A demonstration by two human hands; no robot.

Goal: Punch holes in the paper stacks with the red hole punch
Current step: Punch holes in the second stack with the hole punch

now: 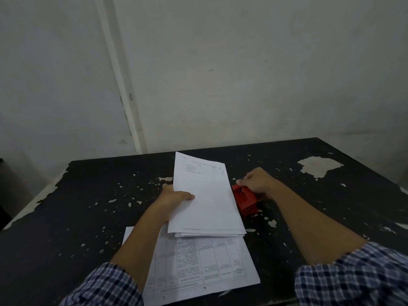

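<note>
My left hand [175, 198] grips the left edge of a white paper stack [209, 199], thumb on top, and lifts that side off the table. The stack's right edge meets the red hole punch [245, 199], which sits on the table. On the far end of the punch lies my right hand [257, 181], its fingers curled round it. A second stack with printed tables [203, 268] lies flat nearer to me, partly under the held stack and my left forearm.
The black table [88, 206] has peeling paint with many white chips and a large bare patch [318, 165] at the far right. A pale wall [220, 74] rises directly behind the table's far edge.
</note>
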